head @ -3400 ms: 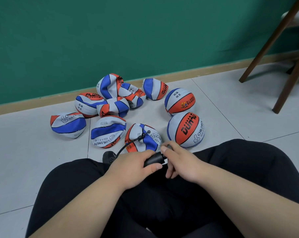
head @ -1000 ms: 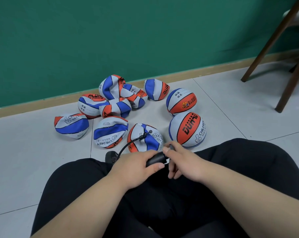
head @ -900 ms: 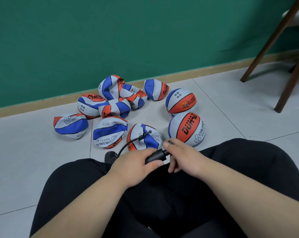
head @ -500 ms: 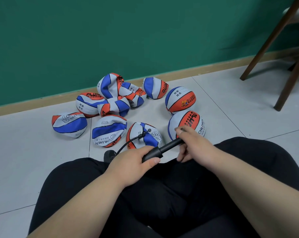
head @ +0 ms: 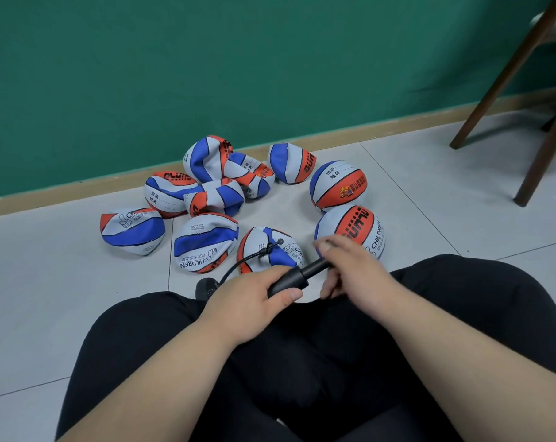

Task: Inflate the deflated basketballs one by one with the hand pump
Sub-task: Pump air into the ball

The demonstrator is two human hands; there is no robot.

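While seated with black-trousered legs nearest, grips hand pump barrel in curled left hand just above the lap. Closes blurred right hand round the handle, itself hidden under the fingers, rod partly out. Links by hose to sagging basketball just beyond. Farther: collapsed balls left, round balls right.
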